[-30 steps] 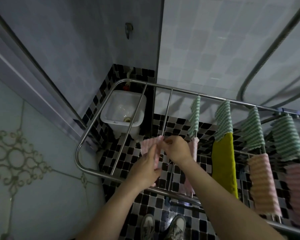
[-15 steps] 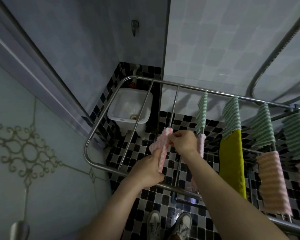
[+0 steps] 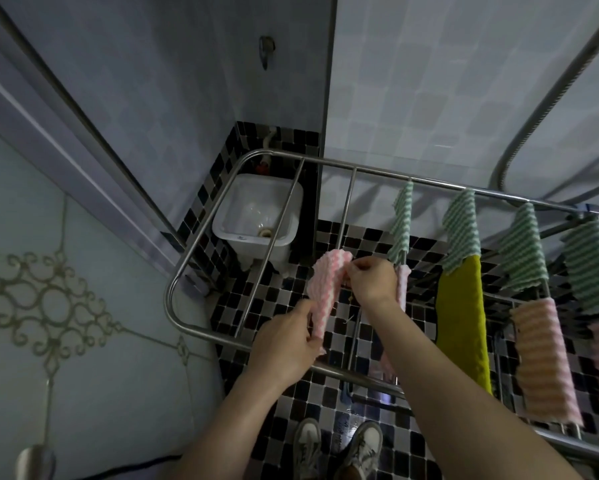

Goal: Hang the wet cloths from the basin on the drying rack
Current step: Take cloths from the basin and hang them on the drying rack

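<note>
Several cloths already hang on the drying rack [image 3: 325,164]. Your left hand [image 3: 284,344] and right hand [image 3: 372,280] fingers pinch the pink cloth [image 3: 324,289], draped over a rail; the basin's contents are not visible.

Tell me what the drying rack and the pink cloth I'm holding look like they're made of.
Drying rack: polished metal tube, probably stainless steel, judging by its silvery shine. Pink cloth: soft ribbed fabric, perhaps microfiber; it drapes limply between the left hand and right hand.
</note>
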A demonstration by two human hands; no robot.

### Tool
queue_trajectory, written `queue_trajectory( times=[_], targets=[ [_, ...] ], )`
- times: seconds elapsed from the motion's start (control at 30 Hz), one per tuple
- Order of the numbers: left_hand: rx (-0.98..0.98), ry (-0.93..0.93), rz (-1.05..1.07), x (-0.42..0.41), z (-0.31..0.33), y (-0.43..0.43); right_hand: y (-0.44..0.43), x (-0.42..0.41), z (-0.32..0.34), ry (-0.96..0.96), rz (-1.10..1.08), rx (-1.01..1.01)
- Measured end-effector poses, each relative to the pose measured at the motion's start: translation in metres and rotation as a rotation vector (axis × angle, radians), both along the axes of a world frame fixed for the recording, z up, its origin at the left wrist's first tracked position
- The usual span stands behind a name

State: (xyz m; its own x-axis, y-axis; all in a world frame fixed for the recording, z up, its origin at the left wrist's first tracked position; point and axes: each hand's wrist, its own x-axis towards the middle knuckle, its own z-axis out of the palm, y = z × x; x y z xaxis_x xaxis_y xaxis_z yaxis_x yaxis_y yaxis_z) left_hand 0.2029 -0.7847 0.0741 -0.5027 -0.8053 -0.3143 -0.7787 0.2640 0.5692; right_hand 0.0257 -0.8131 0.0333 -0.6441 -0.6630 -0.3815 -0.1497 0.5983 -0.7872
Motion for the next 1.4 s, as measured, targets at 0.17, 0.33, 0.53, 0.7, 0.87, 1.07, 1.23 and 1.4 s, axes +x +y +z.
queue_trajectory(
  times=[0.17, 0.33, 0.53, 0.7, 0.87, 1.07, 1.23, 1.4],
  targets=[
    [0.139, 0.000, -0.037, 0.001, 0.004, -0.001, 0.001, 0.007, 0.000, -0.004, 0.082, 0.052],
    [0.185, 0.033, -0.035, -0.006, 0.000, -0.005, 0.018, 0.014, 0.004, -0.120, 0.156, 0.034],
    [0.281, 0.034, -0.088, -0.008, -0.008, -0.014, 0.028, 0.030, 0.006, -0.083, 0.291, 0.032],
    [0.321, -0.031, -0.153, -0.007, -0.004, -0.018, 0.044, 0.038, 0.011, -0.103, 0.371, 0.072],
    [0.332, 0.034, -0.211, -0.009, -0.007, -0.026, 0.065, 0.041, 0.016, -0.142, 0.459, 0.075],
    [0.310, 0.076, -0.110, -0.015, -0.012, -0.026, 0.083, 0.037, 0.022, -0.167, 0.376, -0.035],
    [-0.065, 0.193, 0.060, -0.034, -0.012, -0.011, 0.111, 0.011, 0.039, -0.030, 0.167, -0.147],
    [-0.244, 0.267, 0.029, -0.063, -0.005, 0.016, 0.159, -0.017, 0.051, 0.072, 0.023, -0.202]
  ],
)
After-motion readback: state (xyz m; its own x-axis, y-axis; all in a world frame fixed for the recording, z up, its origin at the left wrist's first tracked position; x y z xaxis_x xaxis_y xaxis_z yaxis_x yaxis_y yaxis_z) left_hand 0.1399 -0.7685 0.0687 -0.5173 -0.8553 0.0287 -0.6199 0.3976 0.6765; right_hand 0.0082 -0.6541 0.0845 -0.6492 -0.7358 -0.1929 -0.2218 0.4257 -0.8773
